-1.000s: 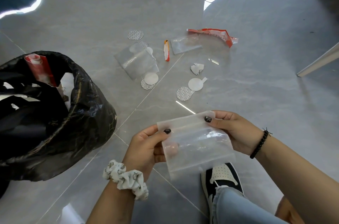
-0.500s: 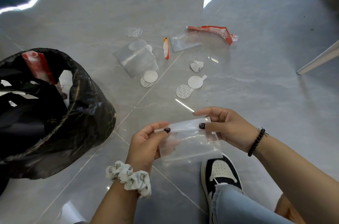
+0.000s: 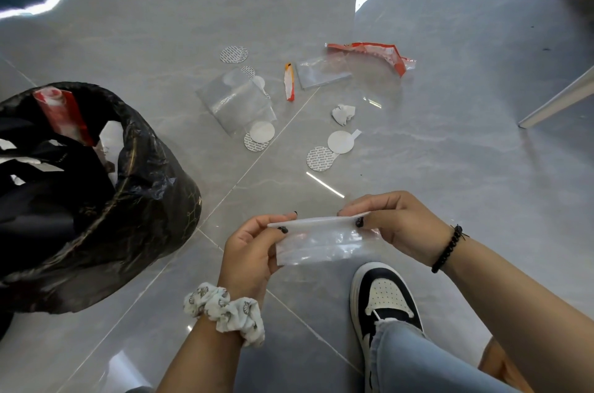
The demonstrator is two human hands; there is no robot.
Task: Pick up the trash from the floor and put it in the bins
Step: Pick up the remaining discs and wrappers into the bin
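Fingers of the left hand (image 3: 249, 251) and right hand (image 3: 397, 225) pinch opposite ends of a clear plastic bag (image 3: 321, 241), forearms angled inward.

White scrunchie (image 3: 225, 309), black bead bracelet (image 3: 447, 249), jeans (image 3: 418, 363).

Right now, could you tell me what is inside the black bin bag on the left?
Inside the black bin bag, a red and white wrapper stands near the far rim, with pale scraps beside it. Dark folds of the bag cover whatever lies deeper.

clear plastic bag (image 3: 321, 243) folded, held above floor, black bin bag (image 3: 106, 225) open at left
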